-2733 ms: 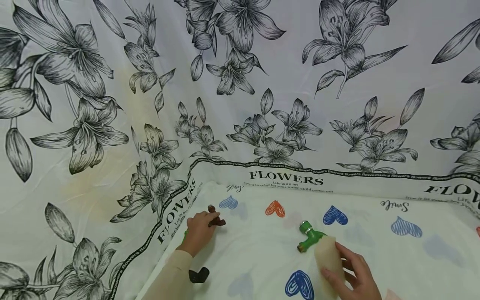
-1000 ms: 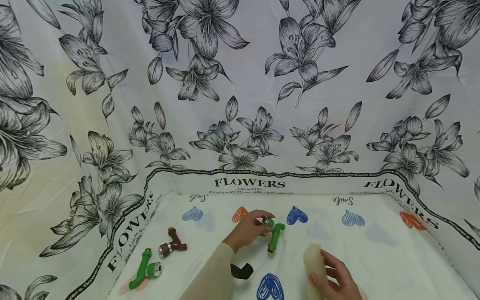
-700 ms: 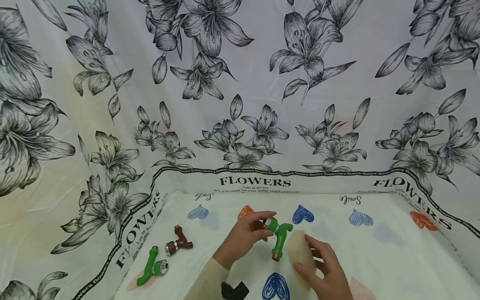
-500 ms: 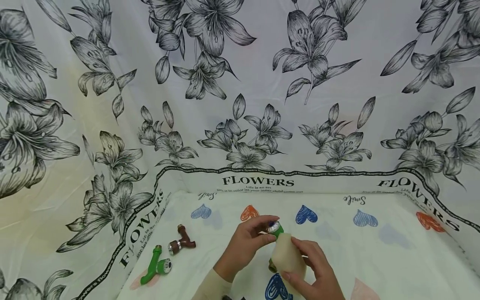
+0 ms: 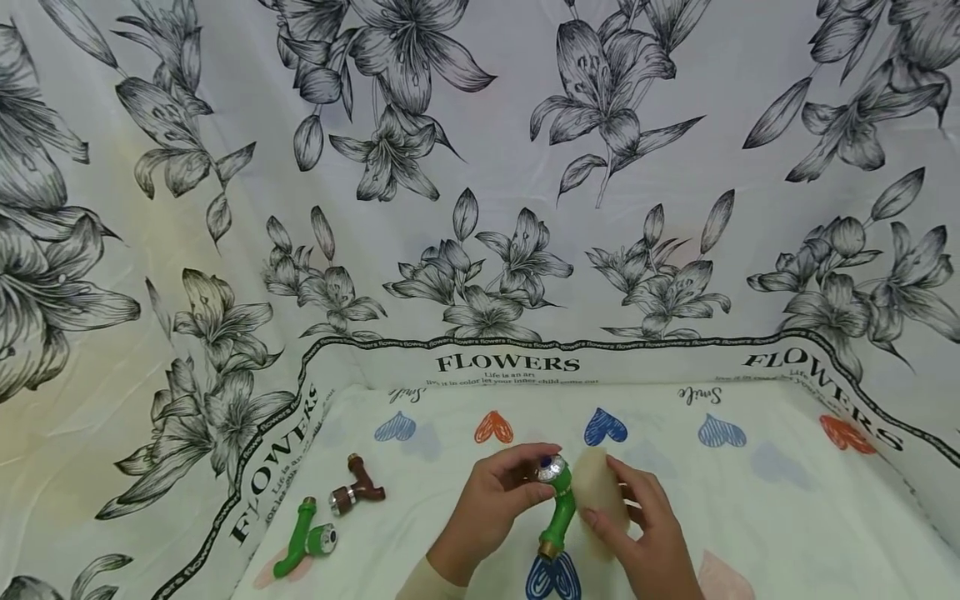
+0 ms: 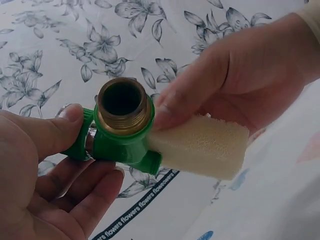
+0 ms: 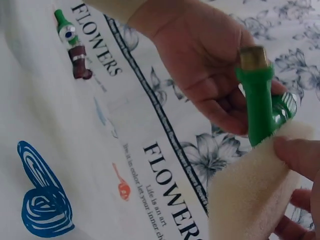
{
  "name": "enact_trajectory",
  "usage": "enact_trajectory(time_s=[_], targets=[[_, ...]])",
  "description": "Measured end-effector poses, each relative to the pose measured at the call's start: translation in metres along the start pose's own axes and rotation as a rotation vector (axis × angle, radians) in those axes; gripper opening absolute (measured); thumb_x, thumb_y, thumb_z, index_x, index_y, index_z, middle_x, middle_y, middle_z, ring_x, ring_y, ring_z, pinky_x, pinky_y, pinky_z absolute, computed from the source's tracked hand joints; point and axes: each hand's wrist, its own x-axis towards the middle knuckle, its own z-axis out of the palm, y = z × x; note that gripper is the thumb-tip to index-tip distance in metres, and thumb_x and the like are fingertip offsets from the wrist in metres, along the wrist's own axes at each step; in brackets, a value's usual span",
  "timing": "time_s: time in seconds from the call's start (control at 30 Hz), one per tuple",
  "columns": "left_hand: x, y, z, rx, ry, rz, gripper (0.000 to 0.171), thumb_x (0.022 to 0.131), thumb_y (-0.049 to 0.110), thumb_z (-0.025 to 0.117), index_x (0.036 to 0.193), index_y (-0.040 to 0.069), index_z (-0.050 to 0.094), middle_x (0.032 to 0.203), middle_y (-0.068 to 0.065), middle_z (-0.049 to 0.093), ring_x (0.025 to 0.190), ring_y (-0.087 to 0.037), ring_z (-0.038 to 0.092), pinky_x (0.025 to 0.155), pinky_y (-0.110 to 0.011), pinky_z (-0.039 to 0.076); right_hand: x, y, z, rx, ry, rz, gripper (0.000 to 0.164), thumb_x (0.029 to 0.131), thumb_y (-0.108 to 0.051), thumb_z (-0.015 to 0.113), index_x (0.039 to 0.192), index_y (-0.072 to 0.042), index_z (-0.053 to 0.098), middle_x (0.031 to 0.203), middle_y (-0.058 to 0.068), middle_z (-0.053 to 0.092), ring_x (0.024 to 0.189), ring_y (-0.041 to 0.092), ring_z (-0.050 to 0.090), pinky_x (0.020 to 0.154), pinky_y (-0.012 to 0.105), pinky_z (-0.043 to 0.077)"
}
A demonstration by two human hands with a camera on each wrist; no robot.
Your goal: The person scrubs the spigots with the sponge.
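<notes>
floral cloth (image 5: 510,167) behind; held green tap (image 5: 558,518), brass mouth (image 6: 126,121) threaded

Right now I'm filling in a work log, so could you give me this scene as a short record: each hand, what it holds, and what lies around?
Left hand: holds a green tap by its knob end
Right hand: grips a cream sponge
Sponge position: close beside the held tap; contact hard to tell
Lying to the person's left: another green tap, a brown tap
Surface: white cloth with heart prints
</notes>
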Motion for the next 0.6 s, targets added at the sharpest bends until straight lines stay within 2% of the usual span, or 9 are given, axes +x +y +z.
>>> enact_trajectory(time_s=[0.07, 0.17, 0.3, 0.43, 0.6], targets=[[-0.001, 0.000, 0.001, -0.009, -0.011, 0.007, 0.042, 0.101, 0.004, 0.078, 0.143, 0.005, 0.071, 0.134, -0.016, 0.069, 0.111, -0.023, 0.067, 0.096, -0.036, 0.061, 0.002, 0.001, -0.002, 0.006, -0.010, 0.041, 0.067, 0.099, -0.035, 0.084, 0.157, -0.014, 0.057, 0.138, 0.006, 0.059, 0.120, 0.027, 0.061, 0.096, 0.031, 0.057], [-0.001, -0.002, 0.002, -0.006, 0.009, 0.004, 0.041, 0.101, 0.003, 0.077, 0.142, 0.007, 0.071, 0.135, -0.017, 0.069, 0.113, -0.024, 0.068, 0.097, -0.037, 0.061, 0.001, 0.003, 0.000, 0.057, -0.041, 0.059, 0.066, 0.100, -0.034, 0.084, 0.157, -0.014, 0.057, 0.136, 0.006, 0.058, 0.119, 0.027, 0.061, 0.095, 0.032, 0.058], [-0.001, -0.007, 0.003, 0.008, 0.081, -0.016, 0.040, 0.101, 0.004, 0.077, 0.141, 0.009, 0.073, 0.133, -0.014, 0.070, 0.112, -0.026, 0.068, 0.096, -0.036, 0.061, -0.007, 0.003, 0.009, 0.143, -0.077, 0.028, 0.066, 0.097, -0.024, 0.087, 0.153, -0.008, 0.058, 0.133, 0.007, 0.059, 0.114, 0.027, 0.062, 0.090, 0.032, 0.060], [-0.003, -0.012, 0.004, 0.031, 0.140, -0.027, 0.040, 0.101, 0.006, 0.078, 0.141, 0.009, 0.073, 0.131, -0.012, 0.071, 0.108, -0.023, 0.067, 0.094, -0.033, 0.061, -0.017, -0.003, 0.017, 0.182, -0.087, -0.001, 0.064, 0.093, -0.020, 0.089, 0.149, -0.006, 0.060, 0.130, 0.007, 0.059, 0.110, 0.027, 0.063, 0.087, 0.031, 0.061], [-0.004, -0.015, 0.004, 0.058, 0.176, -0.005, 0.041, 0.101, 0.004, 0.077, 0.142, 0.009, 0.072, 0.128, -0.013, 0.071, 0.105, -0.022, 0.068, 0.089, -0.028, 0.060, -0.026, -0.006, 0.023, 0.112, -0.120, -0.083, 0.066, 0.085, -0.021, 0.095, 0.144, -0.019, 0.066, 0.124, -0.005, 0.061, 0.107, 0.018, 0.063, 0.086, 0.032, 0.059]])
